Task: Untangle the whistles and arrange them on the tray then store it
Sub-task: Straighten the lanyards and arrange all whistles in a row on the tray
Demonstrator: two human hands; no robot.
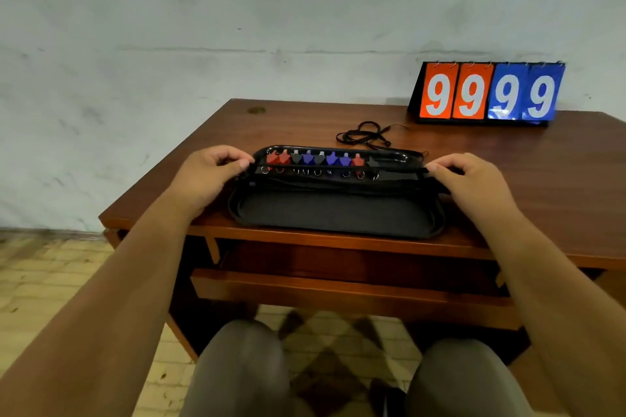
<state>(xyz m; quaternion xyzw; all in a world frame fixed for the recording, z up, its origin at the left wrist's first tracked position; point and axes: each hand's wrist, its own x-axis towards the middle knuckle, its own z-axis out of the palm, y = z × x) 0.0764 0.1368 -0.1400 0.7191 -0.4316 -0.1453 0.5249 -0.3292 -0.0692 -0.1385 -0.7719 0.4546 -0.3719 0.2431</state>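
The tray [399, 155] sits mid-tabletop [542, 173], at the far edge of an open black case [335, 213]. Red, blue and black whistles [308, 158] stand in one row inside the tray. The left hand [206, 176] grip pinches the tray's left end. The right hand [471, 183] grip pinches its right end. A black cord [366, 135] lies just beyond the tray.

Both bare forearms extend from the lower corners toward mid-frame. Left hand [210, 173], centre left, and right hand [471, 179], centre right, lie palm down, fingers curled, each pinching one end of the tray [399, 156]. Knees at bottom centre.
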